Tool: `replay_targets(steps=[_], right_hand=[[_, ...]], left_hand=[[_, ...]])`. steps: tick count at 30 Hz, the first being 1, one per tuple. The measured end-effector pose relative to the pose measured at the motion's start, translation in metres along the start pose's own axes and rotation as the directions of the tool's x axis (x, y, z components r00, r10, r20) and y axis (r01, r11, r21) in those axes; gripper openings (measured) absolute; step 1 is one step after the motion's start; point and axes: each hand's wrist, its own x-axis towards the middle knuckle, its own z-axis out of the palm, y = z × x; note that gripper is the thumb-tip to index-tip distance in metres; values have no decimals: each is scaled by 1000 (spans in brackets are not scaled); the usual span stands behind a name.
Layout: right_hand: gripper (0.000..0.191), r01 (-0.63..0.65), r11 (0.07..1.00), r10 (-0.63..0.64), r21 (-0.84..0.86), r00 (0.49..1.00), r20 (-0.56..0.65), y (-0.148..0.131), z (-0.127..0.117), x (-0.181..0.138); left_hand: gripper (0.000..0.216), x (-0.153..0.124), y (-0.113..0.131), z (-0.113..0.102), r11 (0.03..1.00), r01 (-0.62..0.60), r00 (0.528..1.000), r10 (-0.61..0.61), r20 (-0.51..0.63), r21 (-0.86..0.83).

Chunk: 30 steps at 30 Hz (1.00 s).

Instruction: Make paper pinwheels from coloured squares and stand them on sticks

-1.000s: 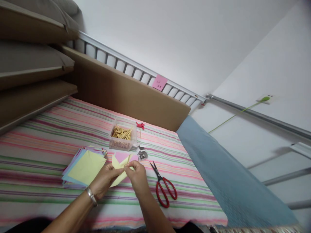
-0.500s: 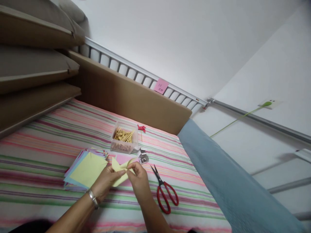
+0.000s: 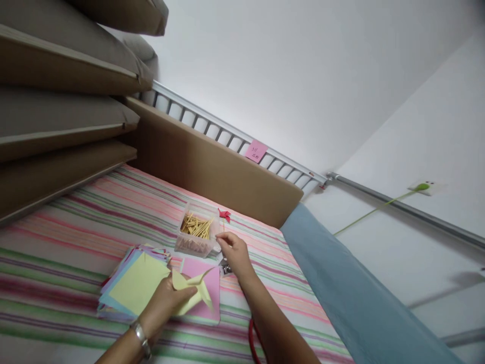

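Observation:
My left hand (image 3: 166, 298) is closed on a yellow paper pinwheel (image 3: 199, 289), its thumb pressing the folded-in points at the centre. Pink paper (image 3: 210, 308) lies beneath it. My right hand (image 3: 235, 253) is up by the right side of a clear plastic box (image 3: 193, 246) of short wooden sticks (image 3: 197, 226). Thumb and forefinger come together there; whatever they pinch is too small to make out. Below that hand a small case of metal pins (image 3: 226, 268) shows in part. To the left is a stack of coloured paper squares (image 3: 136, 283), yellow on top.
A small red pinwheel (image 3: 224, 215) on a stick lies behind the box. Red-handled scissors (image 3: 253, 341) are mostly covered by my right forearm. A brown board (image 3: 212, 156) stands along the back of the striped cloth (image 3: 94, 217), with folded cushioned panels (image 3: 68, 116) at left.
My right hand has left the yellow paper and moved up and right to the box's side. My left hand keeps hold of the paper. The view has shifted slightly.

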Motion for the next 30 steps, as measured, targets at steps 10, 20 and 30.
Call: replay_targets(steps=[10,20,30], right_hand=[[25,-1,941,55,-338,987,152,31,89,107],[21,9,912,113,-409,956,272,46,128,137],[5,39,999,-38,-17,998,51,-6,75,116]], left_hand=[[26,10,-3,-3,999,-40,994,43,103,-35],[28,21,-7,-8,994,-50,991,62,122,-94],[28,17,0,-5,992,-48,977,71,203,-117]])
